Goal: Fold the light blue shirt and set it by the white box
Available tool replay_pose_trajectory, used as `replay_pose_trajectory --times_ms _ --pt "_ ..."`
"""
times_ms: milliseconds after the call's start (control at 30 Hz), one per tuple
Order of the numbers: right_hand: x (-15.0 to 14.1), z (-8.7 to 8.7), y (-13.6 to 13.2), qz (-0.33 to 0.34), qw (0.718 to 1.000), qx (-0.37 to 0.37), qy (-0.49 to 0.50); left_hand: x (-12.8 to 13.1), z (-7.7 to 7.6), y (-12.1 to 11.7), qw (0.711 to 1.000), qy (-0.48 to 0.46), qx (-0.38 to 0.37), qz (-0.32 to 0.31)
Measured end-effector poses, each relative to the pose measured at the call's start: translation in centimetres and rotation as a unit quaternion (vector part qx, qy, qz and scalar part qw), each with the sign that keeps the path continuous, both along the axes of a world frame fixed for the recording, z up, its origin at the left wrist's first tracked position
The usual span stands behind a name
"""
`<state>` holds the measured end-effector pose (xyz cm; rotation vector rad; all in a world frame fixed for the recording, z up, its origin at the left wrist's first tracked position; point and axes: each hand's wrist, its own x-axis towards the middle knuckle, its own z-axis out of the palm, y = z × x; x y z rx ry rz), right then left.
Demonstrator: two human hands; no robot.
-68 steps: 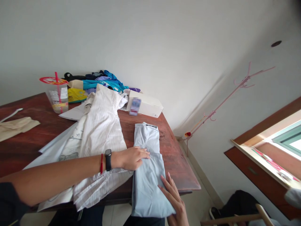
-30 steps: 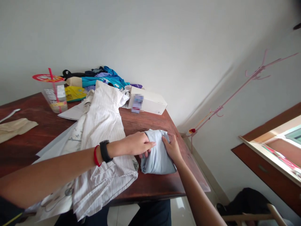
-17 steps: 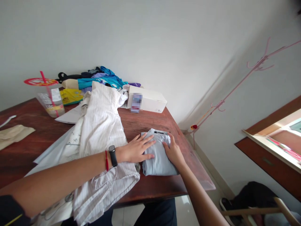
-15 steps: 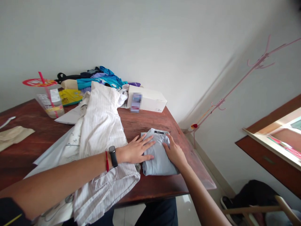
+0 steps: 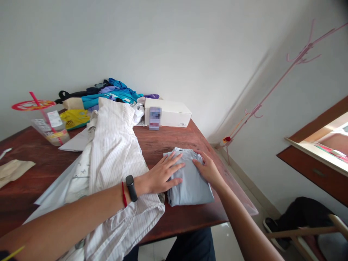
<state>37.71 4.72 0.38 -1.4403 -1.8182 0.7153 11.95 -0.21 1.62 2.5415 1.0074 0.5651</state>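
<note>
L hand (image 5: 160, 175) flat, fingers spread on folded light-blue garment (image 5: 190, 185); R hand (image 5: 209, 168) at its far R corner, thumb on top. Garment near front edge of bench (image 5: 168, 136). Risk: uneven pressure skews layers; L forearm drags striped garment (image 5: 115, 145).

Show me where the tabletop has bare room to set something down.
On the table, bare wood shows between the white box and the folded blue garment, and between the tan cloth and the layered white garments. Crowded: back left, with the cup and clothes pile.
</note>
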Motion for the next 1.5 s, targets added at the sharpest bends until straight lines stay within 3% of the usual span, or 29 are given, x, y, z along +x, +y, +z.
replay_pose_trajectory --times_ms 367,667,967,1067,1133,1233,1367,1500 --pt "0.2 -0.8 -2.7 -0.082 0.983 -0.008 -0.163 0.0 -0.8 0.1 0.996 0.016 -0.066 0.049" --pt "0.6 -1.4 -4.0 -0.145 0.985 0.058 -0.069 0.0 0.0 0.0 0.994 0.022 -0.092 0.053" --pt "0.5 -1.1 -4.6 -0.131 0.974 0.103 -0.153 -0.1 -0.5 0.2 0.997 0.004 -0.068 0.042" --pt "-0.2 0.6 -5.3 -0.093 0.962 0.171 -0.19 -0.2 -1.0 0.4 0.997 -0.001 -0.063 0.038" --pt "-1.4 1.9 -5.9 -0.029 0.958 0.197 -0.206 -0.3 -1.3 0.5 0.997 -0.001 -0.065 0.035" --pt "-3.2 3.0 -6.2 0.093 0.95 0.176 -0.239 -0.3 -1.5 0.6 0.997 -0.011 -0.07 0.035" --pt "-3.7 1.6 -5.2 0.201 0.936 0.102 -0.27 -0.3 -1.9 0.8 0.988 -0.082 -0.074 0.106" --pt "-2.8 0.2 -4.0 0.233 0.936 0.047 -0.259 -0.3 -2.1 1.0 0.972 -0.133 -0.11 0.156"
